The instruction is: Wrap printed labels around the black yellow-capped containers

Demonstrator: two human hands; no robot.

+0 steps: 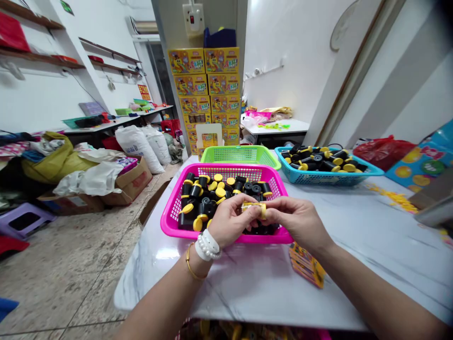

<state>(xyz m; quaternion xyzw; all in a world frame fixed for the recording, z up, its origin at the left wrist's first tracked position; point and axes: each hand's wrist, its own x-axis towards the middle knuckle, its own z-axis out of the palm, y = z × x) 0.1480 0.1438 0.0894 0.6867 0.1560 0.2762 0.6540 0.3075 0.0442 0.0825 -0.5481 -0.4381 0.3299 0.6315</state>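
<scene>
My left hand (231,219) and my right hand (300,221) meet above the near side of a pink basket (226,236). Between their fingertips is a small yellow tube-shaped piece (262,209) with a shiny, partly see-through side. The left thumb and fingers pinch one end, while the right fingers close on the other. Black cups with yellow round caps (206,208) fill the basket below, some hidden by my hands. A stack of printed orange-yellow cards (306,265) lies on the table beneath my right forearm.
Behind the pink basket stands a green basket (240,150). A blue basket (332,177) of black and yellow pieces sits at right, near small yellow parts (396,198). Stacked yellow boxes (208,94) rise behind the marble-patterned table (198,288). More pieces show below its front edge.
</scene>
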